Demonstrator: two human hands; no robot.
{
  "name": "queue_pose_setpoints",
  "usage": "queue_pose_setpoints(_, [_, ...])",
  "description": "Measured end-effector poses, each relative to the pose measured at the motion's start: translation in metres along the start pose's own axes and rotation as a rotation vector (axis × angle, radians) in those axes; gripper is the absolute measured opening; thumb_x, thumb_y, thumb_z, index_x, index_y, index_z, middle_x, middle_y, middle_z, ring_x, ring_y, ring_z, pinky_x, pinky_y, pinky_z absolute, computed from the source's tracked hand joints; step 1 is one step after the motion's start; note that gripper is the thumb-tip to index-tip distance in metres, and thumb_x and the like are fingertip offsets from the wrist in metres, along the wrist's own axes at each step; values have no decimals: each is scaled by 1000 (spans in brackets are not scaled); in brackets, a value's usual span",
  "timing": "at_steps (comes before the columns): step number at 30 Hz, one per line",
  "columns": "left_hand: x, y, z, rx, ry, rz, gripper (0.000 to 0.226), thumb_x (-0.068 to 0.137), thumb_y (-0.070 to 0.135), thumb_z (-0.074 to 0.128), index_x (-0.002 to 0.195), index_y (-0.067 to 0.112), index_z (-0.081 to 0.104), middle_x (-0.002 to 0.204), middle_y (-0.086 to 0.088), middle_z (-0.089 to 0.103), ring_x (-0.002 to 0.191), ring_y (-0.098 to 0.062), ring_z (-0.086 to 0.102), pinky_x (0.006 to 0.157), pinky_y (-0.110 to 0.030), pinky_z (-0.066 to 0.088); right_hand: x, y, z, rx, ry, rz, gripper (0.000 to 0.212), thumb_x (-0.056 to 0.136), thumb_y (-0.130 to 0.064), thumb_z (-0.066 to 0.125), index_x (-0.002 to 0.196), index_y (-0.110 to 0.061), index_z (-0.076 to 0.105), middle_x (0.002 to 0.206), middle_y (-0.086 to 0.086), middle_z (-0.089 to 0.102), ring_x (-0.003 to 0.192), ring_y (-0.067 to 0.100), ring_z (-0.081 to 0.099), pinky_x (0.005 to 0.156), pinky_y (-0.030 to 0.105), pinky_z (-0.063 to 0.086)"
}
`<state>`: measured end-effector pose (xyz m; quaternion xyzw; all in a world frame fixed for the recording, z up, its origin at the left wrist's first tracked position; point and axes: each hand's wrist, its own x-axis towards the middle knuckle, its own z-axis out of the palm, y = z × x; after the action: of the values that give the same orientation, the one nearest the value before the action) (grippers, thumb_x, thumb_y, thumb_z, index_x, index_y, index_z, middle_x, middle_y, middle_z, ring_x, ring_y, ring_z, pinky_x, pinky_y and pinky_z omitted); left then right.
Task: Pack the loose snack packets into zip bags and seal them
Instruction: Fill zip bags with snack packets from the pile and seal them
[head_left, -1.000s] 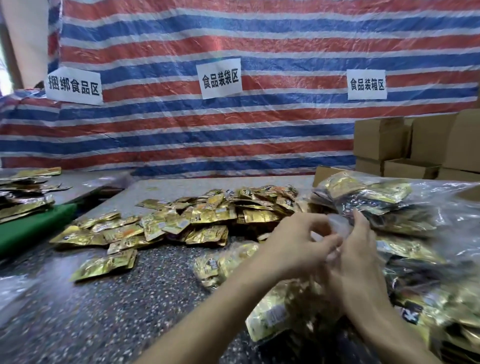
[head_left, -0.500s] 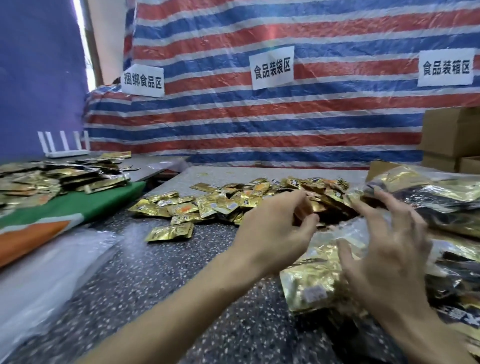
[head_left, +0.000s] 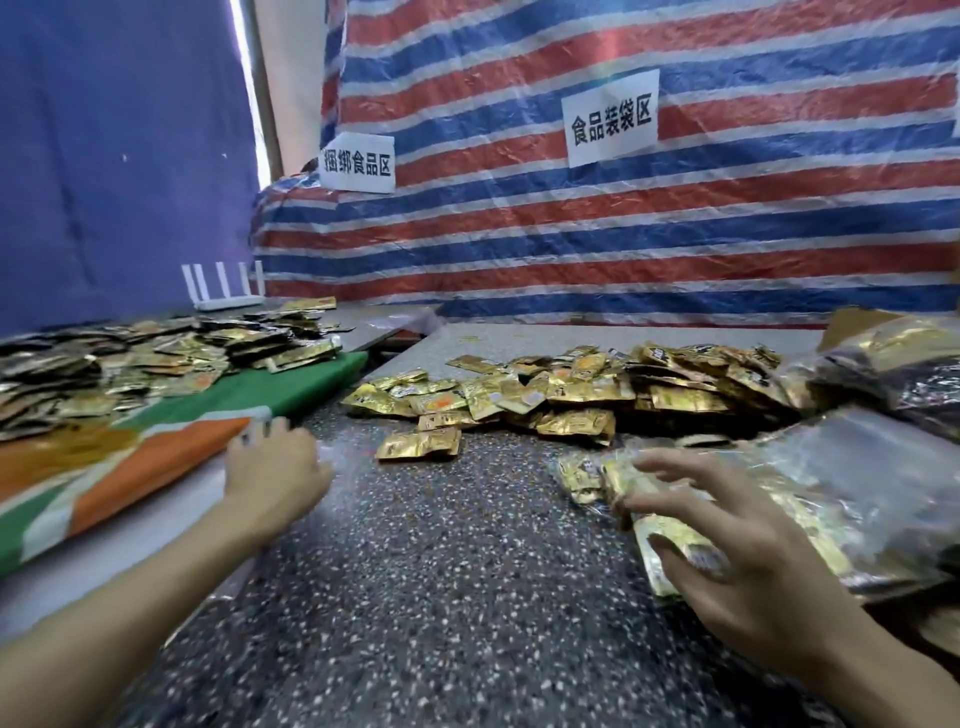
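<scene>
1. A dark speckled stone table (head_left: 441, 597) is lying before a red, blue and white striped tarp (head_left: 675, 249).
2. One white paper sign (head_left: 611, 118) is reading "食品装袋区"; a second sign (head_left: 357, 162), further left, "捆绑食品区".
3. Crinkled gold foil snack packets (head_left: 571, 395) are lying heaped at far centre.
4. A clear plastic zip bag (head_left: 810, 499) stuffed with packets is lying near right.
5. The right hand (head_left: 737, 561) is spreading its fingers over it, gripping nothing.
6. The left hand (head_left: 272, 473) is reaching the edge of a green, orange and white cloth (head_left: 156, 457); its fingers are blurred, so its grip cannot be told.

Dim, soft, wide-angle edge warp
</scene>
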<state>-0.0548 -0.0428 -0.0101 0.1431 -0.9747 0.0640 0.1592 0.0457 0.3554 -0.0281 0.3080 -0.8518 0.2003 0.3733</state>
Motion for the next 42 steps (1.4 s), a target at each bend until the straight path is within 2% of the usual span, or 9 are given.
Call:
queue_pose_setpoints(3, [8, -31, 21, 95, -230, -60, 30, 96, 49, 42, 95, 22, 57, 119, 0, 64, 105, -21, 59, 78, -30, 45, -1, 1, 0, 62, -22, 21, 41, 70, 0, 86, 104, -21, 74, 129, -6, 61, 112, 17, 62, 85, 45, 57])
queue_pose_setpoints(11, [8, -42, 17, -225, -21, -156, 14, 73, 6, 63, 62, 7, 54, 60, -4, 56, 64, -29, 60, 53, -29, 33, -5, 1, 0, 135, -3, 65, 27, 77, -13, 74, 101, -25, 74, 126, -12, 61, 109, 3, 60, 81, 35, 57])
queue_pose_setpoints(15, [14, -35, -2, -441, 29, -146, 18, 80, 19, 76, 75, 3, 71, 90, -13, 75, 62, -28, 64, 60, -31, 47, -5, 1, 1, 154, -14, 105, 24, 79, -16, 72, 101, -26, 74, 126, -15, 60, 111, 3, 60, 83, 30, 55])
queue_pose_setpoints(20, [9, 3, -38, -727, 123, -66, 23, 93, 18, 59, 76, 5, 50, 64, -15, 67, 58, -29, 69, 68, -49, 58, -5, 1, 2, 252, -37, 201, 28, 84, -12, 71, 105, -31, 72, 122, -22, 58, 103, 6, 63, 67, 7, 44])
queue_pose_setpoints(24, [-21, 46, -76, -852, 251, 119, 16, 93, 13, 61, 80, 13, 50, 73, -9, 64, 64, -27, 65, 60, -48, 56, -3, 0, 1, 272, 48, 279, 43, 83, -3, 78, 111, -35, 67, 115, -20, 62, 97, 9, 64, 64, 25, 55])
queue_pose_setpoints(28, [-61, 90, -110, -1115, 311, 405, 17, 92, 9, 65, 83, 17, 54, 75, -7, 65, 65, -25, 67, 53, -40, 58, 11, -9, -9, 483, 162, 469, 7, 82, -32, 74, 84, -37, 71, 89, -9, 71, 80, 9, 66, 60, 21, 54])
queue_pose_setpoints(32, [-79, 137, -117, -1350, 308, 649, 23, 88, 0, 68, 82, 18, 55, 79, 5, 62, 75, -5, 67, 59, -21, 57, 51, -13, -26, 862, 212, 709, 45, 78, -55, 62, 67, -12, 66, 64, 7, 64, 55, 19, 55, 47, 25, 45])
queue_pose_setpoints(37, [-79, 187, -106, -1516, 253, 738, 23, 89, -1, 68, 83, 17, 54, 90, -1, 63, 87, -14, 68, 71, -29, 61, 116, -4, -51, 768, -20, 909, 56, 81, -68, 62, 76, -13, 65, 64, 2, 63, 50, 13, 53, 45, 23, 42])
queue_pose_setpoints(42, [-82, 202, -75, -1516, 414, 867, 21, 85, 2, 67, 86, 18, 54, 96, 13, 63, 90, -10, 66, 81, -26, 58, 129, 6, -49, 752, -289, 850, 35, 91, -43, 68, 81, -10, 70, 71, 6, 63, 52, 12, 52, 47, 20, 42])
